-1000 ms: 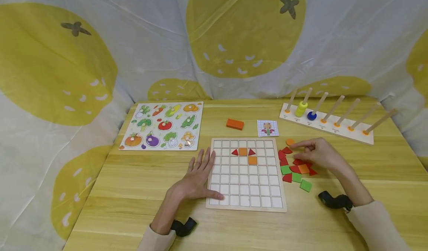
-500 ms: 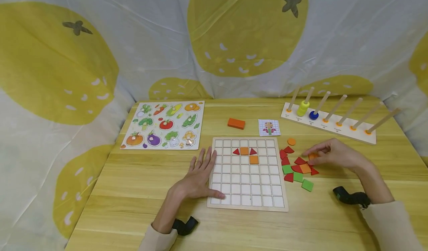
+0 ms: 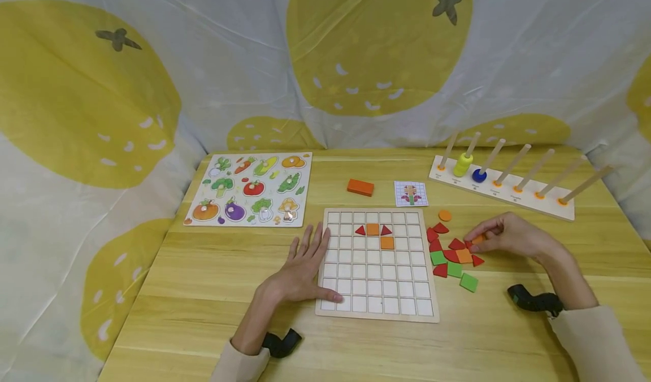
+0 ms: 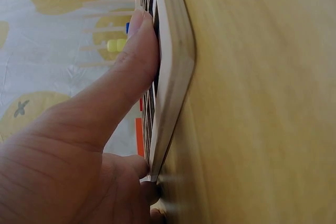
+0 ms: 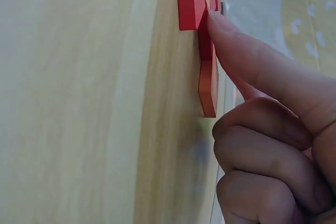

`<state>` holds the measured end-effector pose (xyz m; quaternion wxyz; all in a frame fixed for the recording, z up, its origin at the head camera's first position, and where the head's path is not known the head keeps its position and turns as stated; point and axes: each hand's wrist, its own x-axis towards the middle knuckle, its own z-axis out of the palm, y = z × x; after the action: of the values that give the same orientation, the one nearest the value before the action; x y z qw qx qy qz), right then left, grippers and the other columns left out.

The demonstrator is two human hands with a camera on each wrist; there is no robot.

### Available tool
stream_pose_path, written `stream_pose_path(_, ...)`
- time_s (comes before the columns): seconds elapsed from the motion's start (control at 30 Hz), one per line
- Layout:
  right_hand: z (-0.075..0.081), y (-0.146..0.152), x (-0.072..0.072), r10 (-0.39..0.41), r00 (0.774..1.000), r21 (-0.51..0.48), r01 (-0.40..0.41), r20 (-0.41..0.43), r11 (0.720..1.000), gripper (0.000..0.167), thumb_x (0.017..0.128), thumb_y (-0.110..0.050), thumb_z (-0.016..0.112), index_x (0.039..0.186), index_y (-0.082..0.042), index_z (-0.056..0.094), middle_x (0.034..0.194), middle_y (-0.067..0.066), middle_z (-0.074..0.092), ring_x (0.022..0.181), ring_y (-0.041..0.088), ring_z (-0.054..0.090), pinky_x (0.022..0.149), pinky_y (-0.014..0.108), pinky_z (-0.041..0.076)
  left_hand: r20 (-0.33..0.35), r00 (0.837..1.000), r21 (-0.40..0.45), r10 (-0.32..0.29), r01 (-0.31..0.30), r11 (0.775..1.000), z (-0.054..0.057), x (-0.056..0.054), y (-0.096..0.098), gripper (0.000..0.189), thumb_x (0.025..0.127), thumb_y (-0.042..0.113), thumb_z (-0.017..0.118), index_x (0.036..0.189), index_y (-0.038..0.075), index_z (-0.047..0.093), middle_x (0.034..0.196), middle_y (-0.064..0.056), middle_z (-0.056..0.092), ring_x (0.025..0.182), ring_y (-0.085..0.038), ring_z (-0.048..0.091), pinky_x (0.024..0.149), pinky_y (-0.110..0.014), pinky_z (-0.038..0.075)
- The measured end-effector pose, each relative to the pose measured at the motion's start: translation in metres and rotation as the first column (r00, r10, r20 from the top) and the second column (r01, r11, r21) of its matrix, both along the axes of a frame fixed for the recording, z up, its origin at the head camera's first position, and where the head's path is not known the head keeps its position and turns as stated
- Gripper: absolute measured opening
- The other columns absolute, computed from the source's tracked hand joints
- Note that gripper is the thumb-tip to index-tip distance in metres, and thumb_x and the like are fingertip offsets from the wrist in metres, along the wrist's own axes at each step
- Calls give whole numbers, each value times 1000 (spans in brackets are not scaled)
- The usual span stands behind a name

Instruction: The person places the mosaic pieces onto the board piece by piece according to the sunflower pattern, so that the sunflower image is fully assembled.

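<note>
My left hand rests with spread fingers along the left edge of a wooden grid board; its thumb lies over the bottom-left squares. On the board sit two red triangles, an orange square and a second orange square below. To the right, my right hand pinches a red tile between thumb and index finger, low over the pile. An orange tile lies right under the hand. Around it are red quarter-round tiles, green squares and an orange disc.
Behind the board lie an orange block and a pattern card. A vegetable peg puzzle is at back left. At back right stands a rack of pegs with yellow and blue beads.
My right hand has moved right from beside the orange disc to the orange and red tiles, and its fingertips have closed together there. My left hand stays on the board.
</note>
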<state>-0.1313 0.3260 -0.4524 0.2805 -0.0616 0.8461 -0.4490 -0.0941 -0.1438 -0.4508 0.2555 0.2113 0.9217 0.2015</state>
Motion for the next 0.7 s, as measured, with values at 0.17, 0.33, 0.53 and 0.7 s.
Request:
stream_pose_path(0.17,0,-4,0,-40,997,50,43,-66,998,34,92,-25,79,118,-3,77,102,7,81,74,3,49,62,25,37,0,1000,1,1,-1,1000,0,0,0,139,76,62,85,166,11,-8,173,-9,-22,160,-32,-23,130,-60,-10)
stream_pose_path(0.33,2,-8,0,-83,991,67,91,-107,994,35,92,-26,80,118,-4,77,76,-1,69,63,6,36,52,30,31,-4,1000,0,-1,1,1000,1,0,0,139,76,62,84,166,11,-8,173,-9,-21,160,-32,-23,130,-60,-10)
stream_pose_path(0.53,2,-13,0,-74,990,64,82,-118,995,35,89,-23,82,118,-2,77,64,-7,37,60,8,34,51,28,29,-5,1000,-6,-7,7,1000,1,0,0,139,77,62,84,166,10,-8,173,-9,-21,160,-32,-23,130,-60,-9)
stream_pose_path(0.7,2,-17,2,-87,983,66,99,-163,993,32,89,-22,82,113,-2,77,63,-7,34,58,8,32,50,27,28,-4,1000,-7,-10,10,1000,1,0,1,138,77,62,84,166,10,-8,173,-10,-21,160,-33,-22,130,-60,-9)
